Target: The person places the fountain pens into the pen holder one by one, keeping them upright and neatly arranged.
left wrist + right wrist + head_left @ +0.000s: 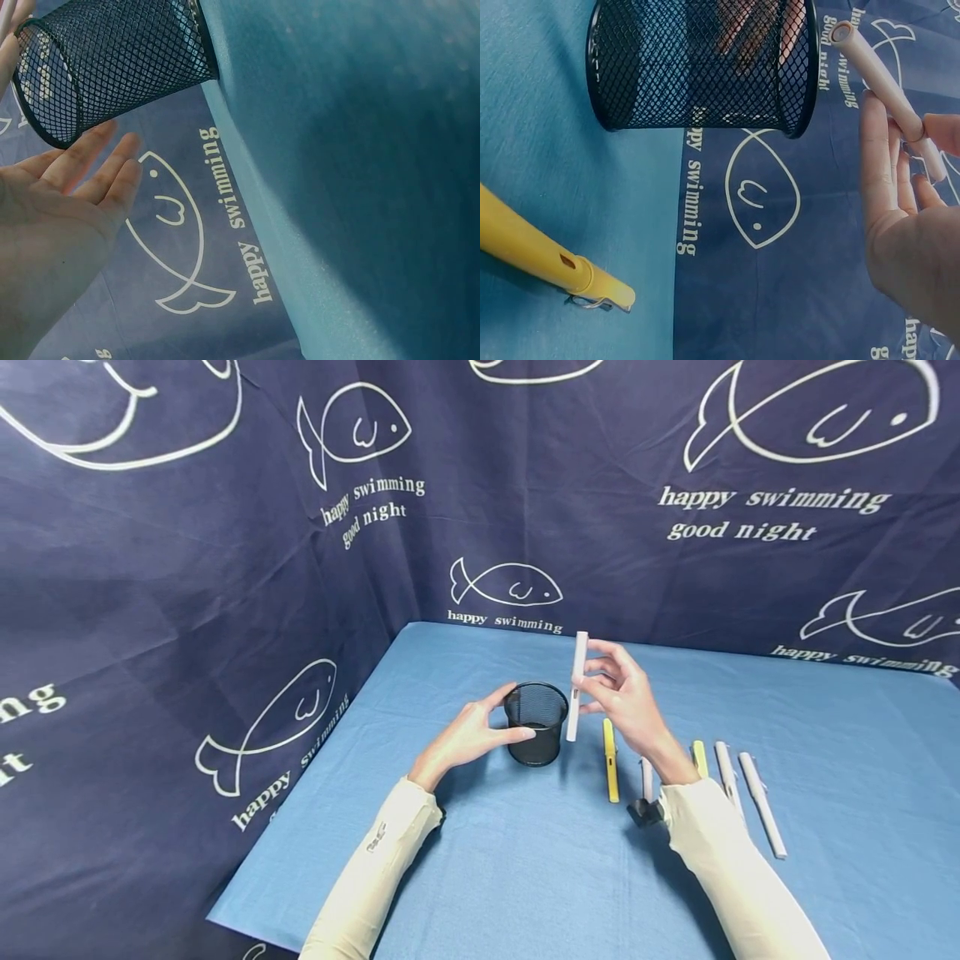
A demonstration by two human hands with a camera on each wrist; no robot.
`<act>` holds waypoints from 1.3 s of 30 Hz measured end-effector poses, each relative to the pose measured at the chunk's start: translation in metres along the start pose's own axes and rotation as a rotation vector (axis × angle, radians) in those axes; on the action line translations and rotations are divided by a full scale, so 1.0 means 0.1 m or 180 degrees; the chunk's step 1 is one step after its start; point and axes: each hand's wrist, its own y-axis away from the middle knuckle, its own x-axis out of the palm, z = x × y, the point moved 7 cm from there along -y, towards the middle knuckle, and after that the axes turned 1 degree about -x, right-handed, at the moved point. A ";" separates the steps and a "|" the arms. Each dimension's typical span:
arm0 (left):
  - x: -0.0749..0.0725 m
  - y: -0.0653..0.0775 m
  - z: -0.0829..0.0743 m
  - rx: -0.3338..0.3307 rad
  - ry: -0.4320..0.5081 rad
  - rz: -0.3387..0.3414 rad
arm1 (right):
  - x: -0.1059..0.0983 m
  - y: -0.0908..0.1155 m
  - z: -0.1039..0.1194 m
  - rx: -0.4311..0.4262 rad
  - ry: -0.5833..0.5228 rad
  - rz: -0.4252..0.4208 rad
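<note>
A black mesh pen holder [536,747] stands upright on the blue tabletop. My left hand [480,727] holds it near the rim, with the thumb across the front and the fingers at the far left side. In the left wrist view, the fingers [118,172] reach along the mesh pen holder [135,60]. Just right of the holder, my right hand [618,693] pinches a pale pinkish-white capped pen [580,652] between thumb and fingers. That pen is nearly vertical, and its lower end is beside the rim, outside the holder.
A yellow pen [611,764] lies right of the holder. Past it are a pale pen [647,777] and another yellow pen [700,758], both partly hidden by the right arm, then two more pale pens [762,806]. Dark blue fish-print cloth [615,552] hangs behind the table.
</note>
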 end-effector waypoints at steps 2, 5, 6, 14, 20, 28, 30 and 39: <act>0.00 0.00 0.00 -0.0028 0.0012 0.0019 | 0.01 -0.01 0.00 0.0003 0.0037 0.0002; 0.01 0.01 0.01 -0.0064 0.0018 0.0039 | 0.03 -0.02 0.01 0.0006 0.0091 0.0015; 0.01 0.01 0.01 -0.0069 0.0016 0.0042 | 0.03 -0.03 0.01 0.0007 0.0108 0.0016; 0.01 0.00 0.02 -0.0042 0.0010 0.0037 | 0.05 -0.06 0.01 0.0003 0.0117 -0.0025; 0.01 -0.01 0.01 0.0015 0.0001 0.0016 | 0.07 -0.07 -0.01 -0.0006 0.0099 -0.0042; 0.00 0.01 -0.01 0.0051 0.0025 0.0009 | 0.11 -0.08 0.00 -0.0038 0.0059 -0.0013; 0.00 0.01 -0.01 0.0057 0.0020 0.0006 | 0.11 -0.08 0.00 -0.0055 0.0054 -0.0017; 0.00 0.01 -0.02 0.0057 0.0030 0.0000 | 0.12 -0.10 -0.01 -0.0056 0.0027 -0.0034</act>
